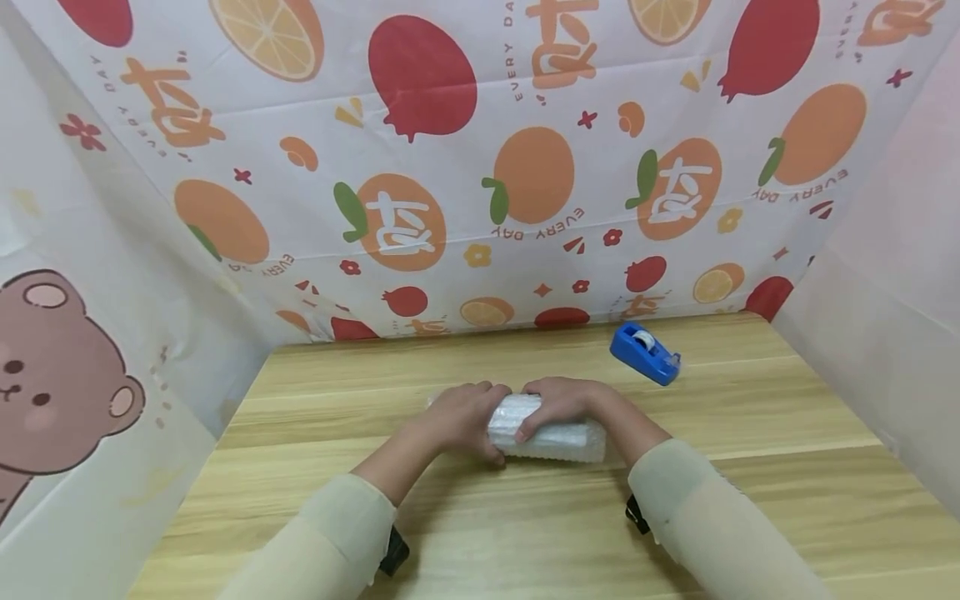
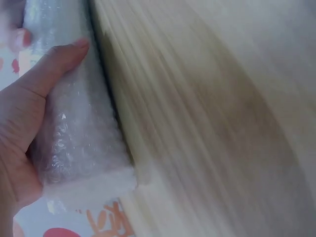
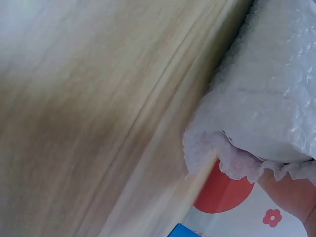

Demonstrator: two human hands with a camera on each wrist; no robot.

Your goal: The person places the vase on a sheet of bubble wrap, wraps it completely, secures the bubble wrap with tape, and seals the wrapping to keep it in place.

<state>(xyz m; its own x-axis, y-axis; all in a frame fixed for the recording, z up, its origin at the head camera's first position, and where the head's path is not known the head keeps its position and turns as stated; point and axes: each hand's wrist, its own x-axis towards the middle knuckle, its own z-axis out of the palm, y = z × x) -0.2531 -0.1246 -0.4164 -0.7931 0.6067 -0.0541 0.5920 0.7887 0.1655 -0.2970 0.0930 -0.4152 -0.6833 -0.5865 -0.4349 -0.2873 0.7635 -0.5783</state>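
A long, boxy white package in bubble wrap (image 1: pixel 553 442) lies near the middle of the table, between both hands. My left hand (image 1: pixel 467 419) grips its left part, the thumb (image 2: pixel 69 57) across the near face and the other fingers hidden behind. Farther right, my right hand (image 1: pixel 564 400) holds it from above and behind, its thumb pressed on the front. In the right wrist view, loose bubble wrap (image 3: pixel 202 143) sticks out past the package's end in a ruffled edge, with part of the hand (image 3: pixel 291 195) showing behind it.
A blue tape dispenser (image 1: pixel 647 354) with a roll of clear tape stands at the table's back right. Behind the wooden table (image 1: pixel 360 375) hangs a fruit-print cloth (image 1: pixel 465 183). White cloth with a bear print (image 1: pixel 60 375) hangs at the left.
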